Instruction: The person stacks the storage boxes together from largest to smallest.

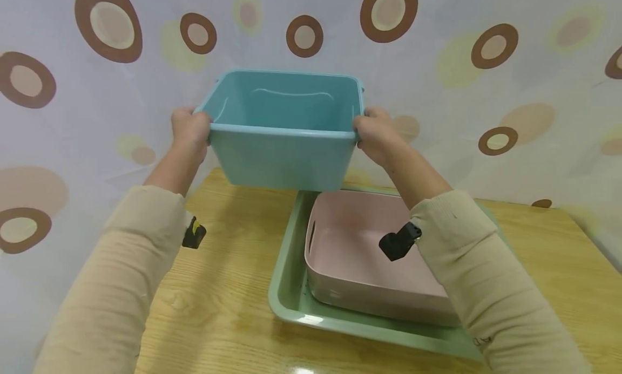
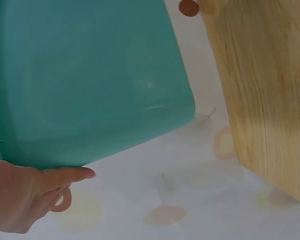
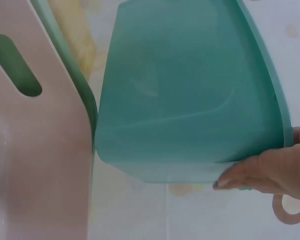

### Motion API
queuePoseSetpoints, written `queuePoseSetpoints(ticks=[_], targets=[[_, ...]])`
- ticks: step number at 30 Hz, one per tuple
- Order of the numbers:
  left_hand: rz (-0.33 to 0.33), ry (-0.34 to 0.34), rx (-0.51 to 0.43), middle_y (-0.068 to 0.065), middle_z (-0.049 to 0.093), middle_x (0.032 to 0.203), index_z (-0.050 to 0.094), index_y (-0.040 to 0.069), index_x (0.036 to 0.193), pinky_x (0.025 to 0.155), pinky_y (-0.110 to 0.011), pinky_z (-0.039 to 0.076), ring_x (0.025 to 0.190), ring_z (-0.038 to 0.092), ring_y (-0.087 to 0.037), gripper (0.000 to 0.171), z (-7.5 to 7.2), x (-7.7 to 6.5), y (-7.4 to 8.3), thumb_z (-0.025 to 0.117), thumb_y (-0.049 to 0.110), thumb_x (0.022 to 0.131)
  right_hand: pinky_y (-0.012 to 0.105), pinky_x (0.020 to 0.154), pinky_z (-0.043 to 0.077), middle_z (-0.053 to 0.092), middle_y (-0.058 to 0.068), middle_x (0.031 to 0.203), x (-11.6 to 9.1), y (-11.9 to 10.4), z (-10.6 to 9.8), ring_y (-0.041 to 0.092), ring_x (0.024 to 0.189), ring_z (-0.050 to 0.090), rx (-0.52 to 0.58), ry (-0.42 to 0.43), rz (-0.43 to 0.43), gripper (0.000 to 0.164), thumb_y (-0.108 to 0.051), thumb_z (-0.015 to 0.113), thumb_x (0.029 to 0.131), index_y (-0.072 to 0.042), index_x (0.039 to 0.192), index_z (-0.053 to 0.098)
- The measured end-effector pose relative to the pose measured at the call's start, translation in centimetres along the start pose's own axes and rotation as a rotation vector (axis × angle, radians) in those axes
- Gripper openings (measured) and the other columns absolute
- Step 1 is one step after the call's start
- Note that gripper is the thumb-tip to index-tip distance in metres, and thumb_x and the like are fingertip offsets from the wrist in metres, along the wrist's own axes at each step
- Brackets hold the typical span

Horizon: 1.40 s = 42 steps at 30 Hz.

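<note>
A light blue plastic bin (image 1: 284,155) is held up in the air above the back of the table, its open top tilted toward me. My left hand (image 1: 191,128) grips its rim at the left front corner, and my right hand (image 1: 376,134) grips the rim at the right front corner. In the left wrist view the left thumb (image 2: 70,175) lies along the bin's outer wall (image 2: 95,85). The right wrist view has the right thumb (image 3: 245,170) against the wall too. Most fingers are hidden behind the rim.
A pink bin (image 1: 384,293) with slot handles sits inside a larger green tub (image 1: 286,304) on the wooden table (image 1: 209,304), below and right of the blue bin. A patterned cloth (image 1: 437,109) hangs behind the table. My right forearm crosses over the pink bin.
</note>
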State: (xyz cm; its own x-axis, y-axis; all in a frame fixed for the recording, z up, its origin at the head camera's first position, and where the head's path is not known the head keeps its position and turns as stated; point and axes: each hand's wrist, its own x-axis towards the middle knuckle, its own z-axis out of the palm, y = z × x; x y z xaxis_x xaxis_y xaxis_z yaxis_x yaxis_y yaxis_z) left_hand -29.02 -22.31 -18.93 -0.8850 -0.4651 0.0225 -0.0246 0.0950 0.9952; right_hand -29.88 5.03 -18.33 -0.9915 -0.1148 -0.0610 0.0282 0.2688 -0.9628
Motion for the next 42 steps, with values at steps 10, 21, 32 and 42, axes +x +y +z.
queuePoseSetpoints(ticks=[10, 21, 32, 42], targets=[[0.073, -0.048, 0.021, -0.011, 0.035, 0.147, 0.040, 0.003, 0.139, 0.103, -0.034, 0.040, 0.130, 0.036, -0.023, 0.056, 1.1, -0.6, 0.1, 0.040, -0.004, 0.083, 0.035, 0.112, 0.027, 0.020, 0.011, 0.154, -0.4, 0.8, -1.2, 0.022, 0.139, 0.023, 0.104, 0.098, -0.061, 0.056, 0.002, 0.028, 0.089, 0.001, 0.145, 0.023], [0.140, -0.100, -0.032, -0.014, 0.042, 0.141, 0.045, 0.000, 0.134, 0.099, -0.034, 0.043, 0.123, 0.042, -0.023, 0.054, 1.5, -0.8, -0.7, 0.042, -0.002, 0.080, 0.036, 0.112, 0.028, 0.017, 0.009, 0.155, -0.9, 1.2, -1.4, 0.022, 0.141, 0.022, 0.145, 0.191, -0.057, 0.062, 0.007, 0.031, 0.089, -0.006, 0.148, 0.019], [0.177, -0.160, -0.024, -0.012, 0.032, 0.149, 0.032, 0.002, 0.143, 0.104, -0.032, 0.038, 0.128, 0.036, -0.022, 0.066, 1.6, -0.8, -1.3, 0.041, -0.002, 0.079, 0.035, 0.113, 0.025, 0.012, 0.010, 0.156, -1.3, 1.7, -2.0, 0.022, 0.142, 0.018, 0.113, 0.176, -0.072, 0.064, 0.006, 0.028, 0.088, -0.004, 0.149, 0.012], [0.169, -0.184, -0.097, -0.011, 0.029, 0.151, 0.030, 0.001, 0.144, 0.106, -0.033, 0.036, 0.132, 0.033, -0.022, 0.066, 2.5, -1.6, -1.2, 0.038, -0.006, 0.078, 0.039, 0.115, 0.020, 0.002, 0.008, 0.157, -2.5, 2.0, -3.4, 0.023, 0.144, 0.009, 0.091, 0.114, -0.083, 0.065, 0.002, 0.026, 0.089, -0.008, 0.149, 0.002]])
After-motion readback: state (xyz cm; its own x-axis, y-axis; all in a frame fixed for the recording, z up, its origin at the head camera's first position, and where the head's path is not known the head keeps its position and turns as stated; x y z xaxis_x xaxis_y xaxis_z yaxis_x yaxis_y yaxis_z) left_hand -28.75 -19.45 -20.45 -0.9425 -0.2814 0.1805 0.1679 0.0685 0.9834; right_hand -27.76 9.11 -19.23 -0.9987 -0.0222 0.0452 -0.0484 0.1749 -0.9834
